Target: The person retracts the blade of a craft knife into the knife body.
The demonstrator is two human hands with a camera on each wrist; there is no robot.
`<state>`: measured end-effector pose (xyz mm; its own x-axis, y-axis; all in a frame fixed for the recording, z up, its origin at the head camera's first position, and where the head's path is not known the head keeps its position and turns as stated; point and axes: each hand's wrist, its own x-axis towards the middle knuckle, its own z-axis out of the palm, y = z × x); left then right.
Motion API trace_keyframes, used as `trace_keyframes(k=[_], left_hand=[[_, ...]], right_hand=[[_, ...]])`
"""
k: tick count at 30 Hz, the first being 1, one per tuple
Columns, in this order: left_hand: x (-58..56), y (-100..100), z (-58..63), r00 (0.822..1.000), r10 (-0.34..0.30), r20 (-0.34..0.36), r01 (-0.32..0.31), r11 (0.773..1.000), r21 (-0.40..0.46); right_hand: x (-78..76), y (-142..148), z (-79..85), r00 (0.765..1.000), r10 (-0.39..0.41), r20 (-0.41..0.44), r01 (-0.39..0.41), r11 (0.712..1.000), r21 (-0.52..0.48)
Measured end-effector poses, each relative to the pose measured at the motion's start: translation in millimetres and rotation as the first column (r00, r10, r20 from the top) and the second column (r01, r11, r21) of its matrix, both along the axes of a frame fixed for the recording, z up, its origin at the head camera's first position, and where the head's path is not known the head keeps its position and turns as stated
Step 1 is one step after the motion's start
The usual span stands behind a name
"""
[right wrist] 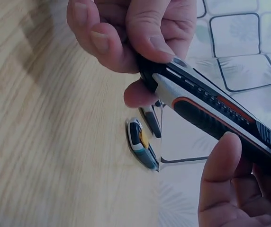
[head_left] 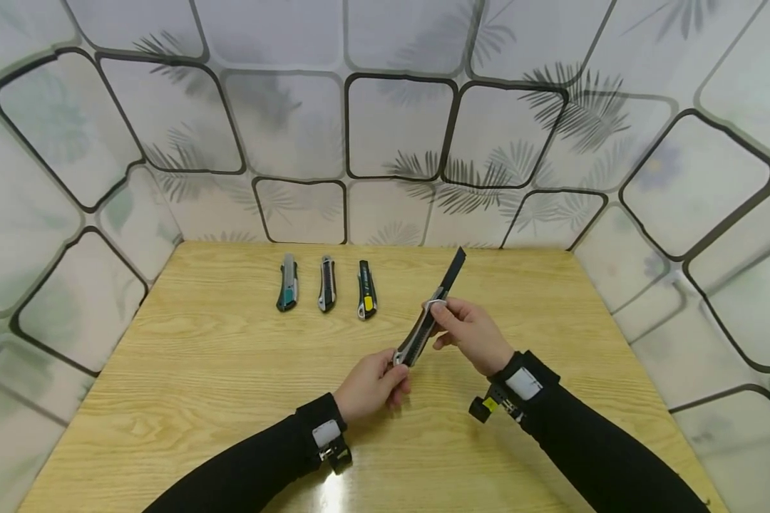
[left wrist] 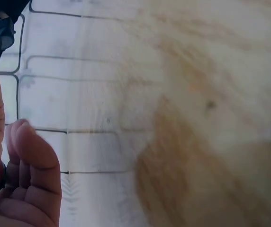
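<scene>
Between both hands is a black and silver utility knife (head_left: 418,329), tilted, its dark blade (head_left: 453,271) extended up and to the right. The left hand (head_left: 372,385) pinches the handle's lower end between thumb and fingers. Near the blade end, the right hand (head_left: 475,333) grips the handle with its thumb on top. Orange trim and a ridged slider show on the knife (right wrist: 216,106) in the right wrist view, where the blade is out of sight. In the left wrist view the left hand's fingers (left wrist: 36,175) hide nearly all of the knife.
Three more utility knives lie in a row toward the back of the wooden table (head_left: 218,385): one grey and teal (head_left: 287,285), one silver and black (head_left: 327,285), one black and yellow (head_left: 366,291). A patterned wall covering (head_left: 391,128) encloses the back and sides.
</scene>
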<state>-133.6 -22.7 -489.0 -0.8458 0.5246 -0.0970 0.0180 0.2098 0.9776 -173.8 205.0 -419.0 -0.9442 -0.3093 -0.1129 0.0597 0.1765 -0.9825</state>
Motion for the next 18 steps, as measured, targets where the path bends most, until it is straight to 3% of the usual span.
trace_keyframes(k=[9,15,18], left_hand=[[8.0,9,4.4,0.997,0.071,-0.043,-0.071,0.997,-0.007],[10.0,14,10.8,0.994,0.102,-0.029,-0.102,0.995,0.003],[10.3,16,13.2,0.995,0.096,-0.012,-0.096,0.995,0.028]], right_hand=[[4.1,-14,-5.8,0.989,-0.070,0.131,0.089,0.986,-0.144],[5.8,-22,-5.9,0.982,-0.124,0.145,0.144,0.979,-0.141],[7.5,-24,-9.1,0.982,-0.116,0.149,0.136,0.982,-0.132]])
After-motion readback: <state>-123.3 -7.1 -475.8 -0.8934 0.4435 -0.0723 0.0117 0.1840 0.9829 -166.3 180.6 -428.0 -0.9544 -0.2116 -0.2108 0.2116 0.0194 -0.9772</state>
